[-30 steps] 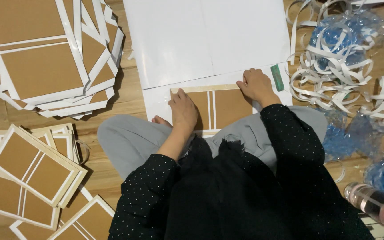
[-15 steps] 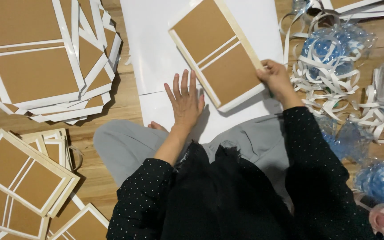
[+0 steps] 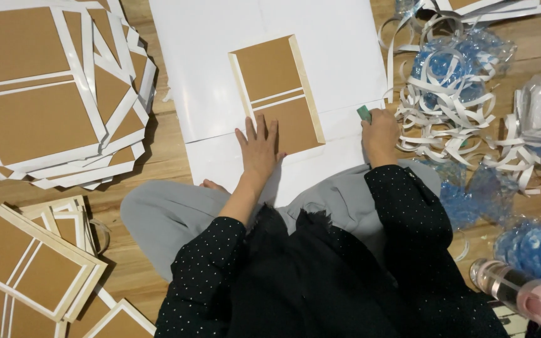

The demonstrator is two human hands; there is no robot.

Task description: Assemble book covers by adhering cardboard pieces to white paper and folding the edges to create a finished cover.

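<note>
The left hand (image 3: pixel 259 147) lay flat and open near the middle of the frame, fingers spread and pointing toward the top, its fingertips resting on the lower left corner of a brown cardboard panel (image 3: pixel 277 94) with a pale border and a pale band across its middle. That panel sat just above centre, slightly tilted, on a large white sheet (image 3: pixel 208 75) that covered the floor from the top edge down to the person's knees. The right hand (image 3: pixel 380 133), right of centre, was curled closed around a small green tool (image 3: pixel 364 113), whose tip showed above the knuckles and touched the white sheet just beside the panel's lower right corner. To the right of that hand lay a heap of curled white paper strips (image 3: pixel 452 119) over blue plastic wrapping (image 3: pixel 446 66). In the upper left of the frame a fanned stack of brown panels (image 3: pixel 39 100) rested on the wooden floor (image 3: pixel 164 156), and another pile of bordered panels (image 3: pixel 26 266) filled the lower left. A pink and clear bottle (image 3: pixel 524 294) lay in the lower right corner.
</note>
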